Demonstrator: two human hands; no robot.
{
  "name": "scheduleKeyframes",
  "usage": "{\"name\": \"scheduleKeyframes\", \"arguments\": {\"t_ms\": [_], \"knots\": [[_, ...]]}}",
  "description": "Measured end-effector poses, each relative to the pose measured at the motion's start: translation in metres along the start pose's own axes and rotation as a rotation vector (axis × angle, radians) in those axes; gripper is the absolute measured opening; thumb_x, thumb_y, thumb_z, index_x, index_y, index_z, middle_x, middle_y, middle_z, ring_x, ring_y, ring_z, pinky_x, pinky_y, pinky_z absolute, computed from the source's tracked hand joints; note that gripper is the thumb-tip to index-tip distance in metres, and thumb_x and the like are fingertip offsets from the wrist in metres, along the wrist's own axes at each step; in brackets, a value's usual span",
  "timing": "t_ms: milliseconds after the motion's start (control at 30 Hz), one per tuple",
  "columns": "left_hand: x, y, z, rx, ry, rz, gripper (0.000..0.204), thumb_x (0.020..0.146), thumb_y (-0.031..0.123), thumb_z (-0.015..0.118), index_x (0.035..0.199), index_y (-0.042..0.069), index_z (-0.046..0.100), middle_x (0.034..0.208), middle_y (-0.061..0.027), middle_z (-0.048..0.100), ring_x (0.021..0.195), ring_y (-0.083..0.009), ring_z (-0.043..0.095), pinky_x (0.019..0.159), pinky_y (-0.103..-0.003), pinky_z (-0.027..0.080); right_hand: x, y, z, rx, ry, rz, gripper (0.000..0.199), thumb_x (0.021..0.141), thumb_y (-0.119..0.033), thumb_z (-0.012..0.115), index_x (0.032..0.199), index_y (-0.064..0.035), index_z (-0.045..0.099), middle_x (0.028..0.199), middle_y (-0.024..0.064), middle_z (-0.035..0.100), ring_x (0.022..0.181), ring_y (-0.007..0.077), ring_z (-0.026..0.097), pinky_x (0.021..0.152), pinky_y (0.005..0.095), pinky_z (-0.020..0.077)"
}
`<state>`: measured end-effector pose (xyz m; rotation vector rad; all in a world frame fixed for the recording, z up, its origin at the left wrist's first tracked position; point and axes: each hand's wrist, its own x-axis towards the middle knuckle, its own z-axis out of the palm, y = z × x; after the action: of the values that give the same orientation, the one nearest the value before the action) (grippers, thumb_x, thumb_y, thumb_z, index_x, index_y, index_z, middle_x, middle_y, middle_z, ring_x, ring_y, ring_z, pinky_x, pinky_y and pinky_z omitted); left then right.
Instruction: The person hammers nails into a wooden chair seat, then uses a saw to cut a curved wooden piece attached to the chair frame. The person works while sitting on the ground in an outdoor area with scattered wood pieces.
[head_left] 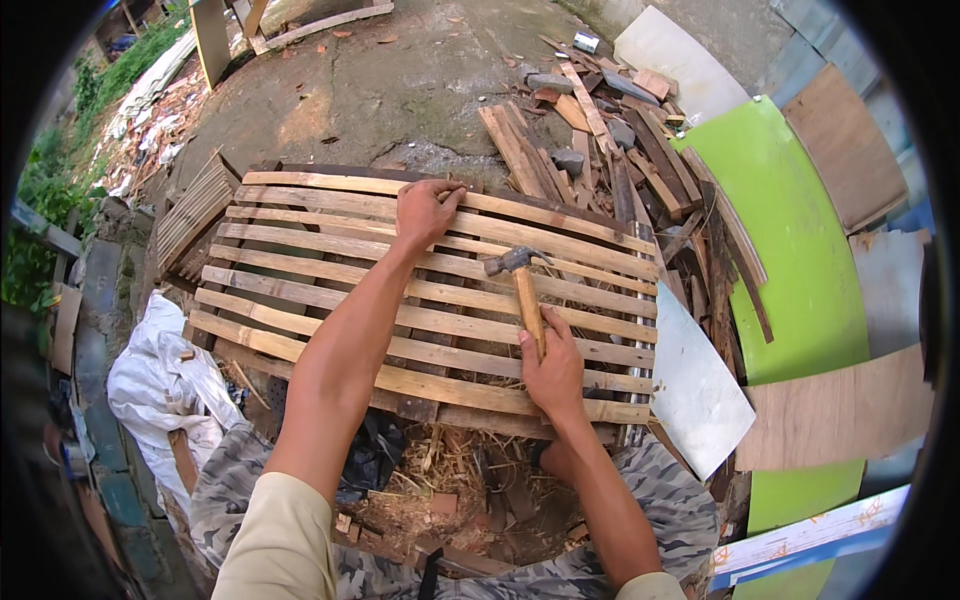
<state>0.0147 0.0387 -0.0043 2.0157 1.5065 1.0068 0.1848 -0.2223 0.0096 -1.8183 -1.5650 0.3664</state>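
Soft, diffuse daylight; edges bend (fisheye), lower left perhaps blurred.

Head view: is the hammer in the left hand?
No, the right hand grips the hammer by its wooden handle, while the left hand is at the far slats.

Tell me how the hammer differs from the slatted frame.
The hammer is small; the slatted frame far wider. The hammer has one handle and a dark metal head; the slatted frame, many pale strips. The right hand holds the hammer; the slatted frame lies beneath it. Both look partly wooden.
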Motion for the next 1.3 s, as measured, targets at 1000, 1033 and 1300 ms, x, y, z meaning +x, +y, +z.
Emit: {"name": "scheduleKeyframes", "arguments": {"t_ms": [1000, 1033, 1300], "knots": [[0.000, -0.007, 0.007, 0.034, 0.044, 0.134, 0.019, 0.089, 0.028, 0.071, 0.101, 0.016, 0.080, 0.102, -0.0033, 0.077, 0.100, -0.0211, 0.069, 0.102, -0.037, 0.040, 0.141, -0.048, 0.032, -0.202, -0.056, 0.021, 0.030, 0.103, -0.030, 0.056, 0.098, -0.0005, 0.055, 0.071, 0.0288, 0.064, 0.070, 0.0516, 0.063, 0.061, 0.0571, 0.0484], [-0.001, -0.007, 0.004, 0.041, 0.044, 0.130, 0.019, 0.089, 0.028, 0.071, 0.101, 0.016, 0.080, 0.102, -0.0033, 0.077, 0.101, -0.0208, 0.069, 0.103, -0.037, 0.039, 0.141, -0.052, 0.031, -0.183, -0.041, 0.005, 0.030, 0.103, -0.030, 0.056, 0.098, -0.0005, 0.054, 0.072, 0.0290, 0.064, 0.070, 0.0518, 0.063, 0.061, 0.0576, 0.0483], [0.000, -0.005, 0.005, 0.042, 0.011, 0.111, 0.019, 0.089, 0.026, 0.070, 0.102, 0.017, 0.080, 0.103, -0.0039, 0.076, 0.104, -0.0215, 0.067, 0.105, -0.039, 0.037, 0.143, -0.056, 0.035, -0.147, -0.017, -0.042, 0.028, 0.103, -0.027, 0.055, 0.104, 0.0000, 0.050, 0.071, 0.0299, 0.064, 0.071, 0.0516, 0.065, 0.061, 0.0584, 0.0498]]}}
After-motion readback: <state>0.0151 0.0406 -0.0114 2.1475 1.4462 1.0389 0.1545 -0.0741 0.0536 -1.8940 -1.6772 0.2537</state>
